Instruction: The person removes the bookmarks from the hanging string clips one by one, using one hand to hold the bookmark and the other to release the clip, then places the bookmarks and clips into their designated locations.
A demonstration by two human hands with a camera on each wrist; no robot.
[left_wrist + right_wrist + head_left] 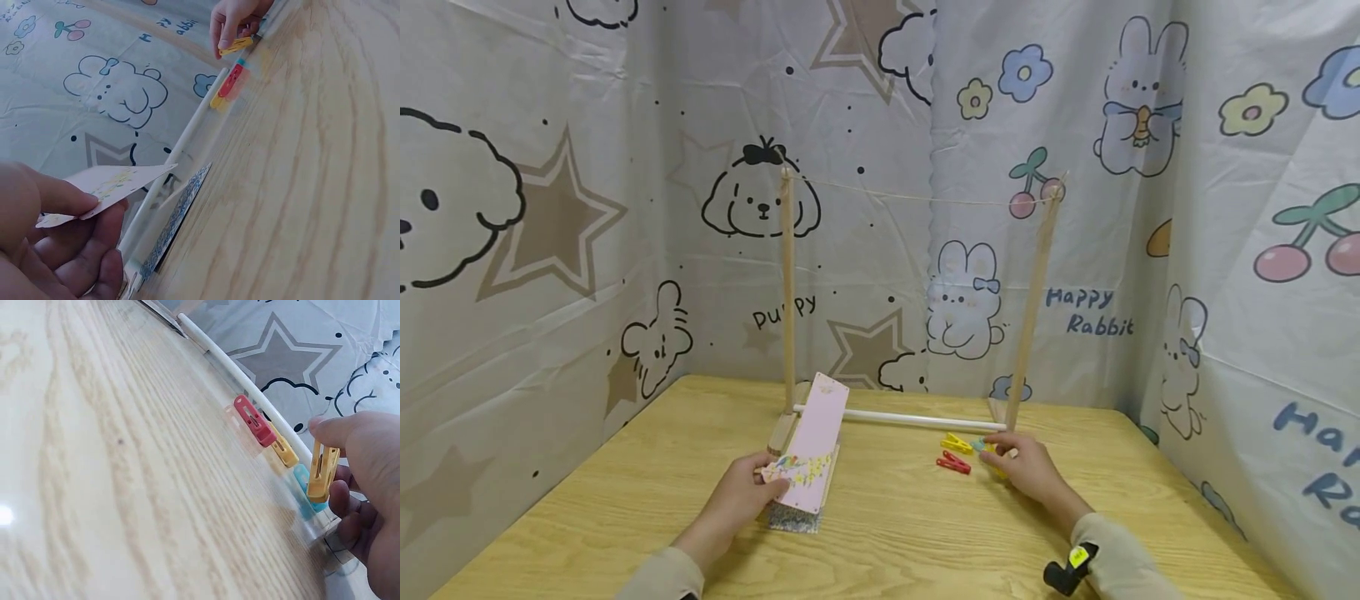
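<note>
My left hand (733, 496) pinches the lower end of a long pink card (817, 425) with a flower print, thumb on top and fingers beneath. The card is raised above the table, over a blue-patterned card (793, 520) lying there. In the right wrist view, my right hand (375, 456) holds a yellow clothespin (323, 474) between thumb and fingers. Below it lies a blue clothespin (305, 482), partly hidden. Next to that are a second yellow clothespin (285, 450) and a red clothespin (254, 420) on the table.
Behind the hands stands a frame of two wooden posts (788, 292) with a thin string (910, 197) tied between their tops. A white rod (917, 418) joins the posts low down. Printed curtains (865, 250) surround the wooden table (910, 533).
</note>
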